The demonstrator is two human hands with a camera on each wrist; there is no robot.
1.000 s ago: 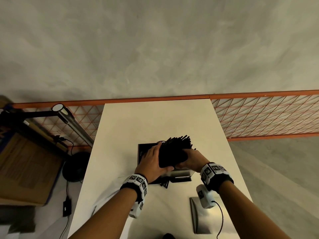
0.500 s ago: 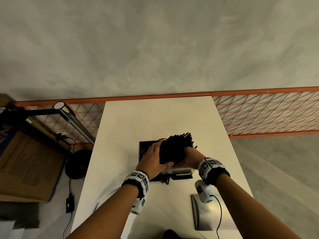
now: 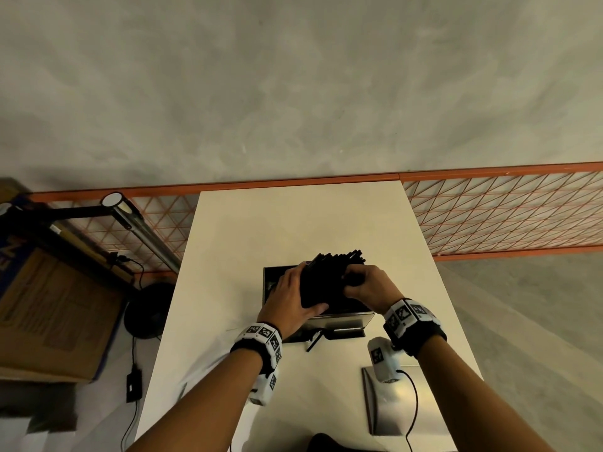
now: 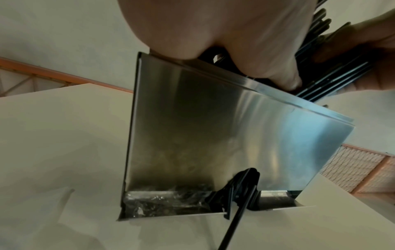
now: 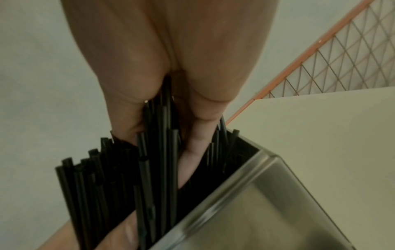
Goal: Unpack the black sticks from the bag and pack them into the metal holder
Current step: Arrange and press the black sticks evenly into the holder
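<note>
On the pale table (image 3: 293,230), near its middle, stands the metal holder (image 4: 224,128), an upright box of brushed steel with its open top facing up. Both hands meet over that opening with a thick bundle of black sticks (image 3: 329,275) between them; the sticks' lower ends are down inside the holder and their upper ends lean away from the person, fanning out above the rim. The left hand (image 3: 290,301) wraps the bundle from the left, fingers over the far side and thumb across the near side, so its grip is closed on the sticks. The right hand (image 3: 368,285) has its fingers curled round sticks at the bundle's right side (the right wrist view shows several running up between thumb and fingers), so its grip is also closed on them. At the foot of the holder, a few loose black sticks (image 4: 239,191) lie on the table against its near wall. A flat metal plate (image 3: 391,406) lies on the table nearer the person, under the right forearm.
</note>
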